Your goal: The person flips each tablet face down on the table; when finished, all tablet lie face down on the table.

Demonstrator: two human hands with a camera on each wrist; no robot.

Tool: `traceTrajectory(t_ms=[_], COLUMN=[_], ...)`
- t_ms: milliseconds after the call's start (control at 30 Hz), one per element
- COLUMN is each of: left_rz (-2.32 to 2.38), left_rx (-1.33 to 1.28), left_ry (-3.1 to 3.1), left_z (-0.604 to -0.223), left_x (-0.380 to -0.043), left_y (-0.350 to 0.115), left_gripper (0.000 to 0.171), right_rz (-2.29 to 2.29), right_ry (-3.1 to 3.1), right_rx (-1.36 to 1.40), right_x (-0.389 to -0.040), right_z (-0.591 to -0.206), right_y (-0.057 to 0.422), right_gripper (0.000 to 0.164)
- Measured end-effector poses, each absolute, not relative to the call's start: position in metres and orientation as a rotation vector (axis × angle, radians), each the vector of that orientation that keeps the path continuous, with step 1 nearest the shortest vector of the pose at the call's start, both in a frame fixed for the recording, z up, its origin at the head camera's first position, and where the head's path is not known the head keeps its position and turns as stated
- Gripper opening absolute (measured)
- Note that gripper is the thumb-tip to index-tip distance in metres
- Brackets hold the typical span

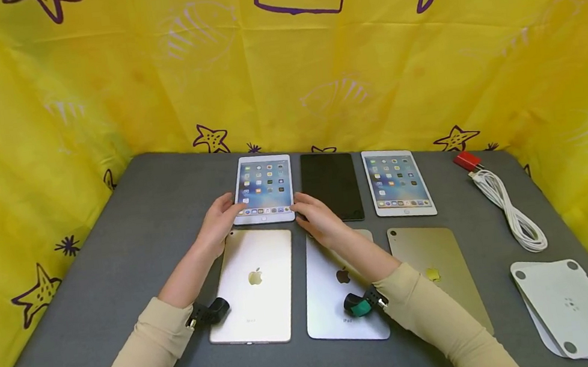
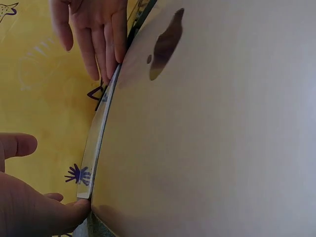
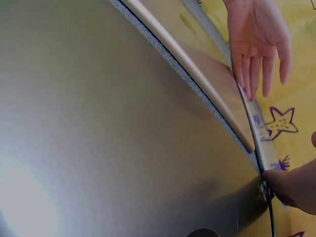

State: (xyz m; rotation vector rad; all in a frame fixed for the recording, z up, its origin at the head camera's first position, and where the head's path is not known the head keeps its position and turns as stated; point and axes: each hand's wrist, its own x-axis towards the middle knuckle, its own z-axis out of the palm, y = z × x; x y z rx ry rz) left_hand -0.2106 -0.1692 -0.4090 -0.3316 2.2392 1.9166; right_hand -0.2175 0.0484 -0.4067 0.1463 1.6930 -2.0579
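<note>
In the head view, a white-framed tablet point(image 1: 265, 188) with a lit home screen lies in the back row. My left hand point(image 1: 218, 222) is at its lower left edge, the thumb by the screen's corner. At the lower right corner, my right hand point(image 1: 321, 220) touches the frame. Both wrist views show the opposite hand's fingers extended along the tablet's edge, not curled around it. Below the left hand lies a gold-white tablet point(image 1: 258, 290), back up. Under the right forearm lies a silver tablet point(image 1: 329, 300), back up and partly hidden.
Right of the white-framed tablet lie a black tablet point(image 1: 331, 185) and another lit one point(image 1: 399, 180). A gold tablet point(image 1: 444, 257) is partly behind the right sleeve. Farther right are a red plug point(image 1: 467, 160), a coiled white cable point(image 1: 515, 213) and white plates point(image 1: 571, 303). Yellow cloth point(image 1: 282, 76) surrounds the table.
</note>
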Motion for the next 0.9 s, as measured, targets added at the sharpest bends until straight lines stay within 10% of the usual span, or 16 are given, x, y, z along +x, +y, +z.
traceTrajectory(t_ms=[900], left_rz=[2.280], left_rx=[-0.474], left_ry=[1.905], left_z=[-0.393], left_x=[-0.226], left_y=[-0.181], left_gripper=[0.049], right_rz=[-1.847], right_ry=[1.906], right_rx=[-0.019], right_x=[-0.222], right_z=[-0.413], right_y=[0.042], right_gripper=[0.054])
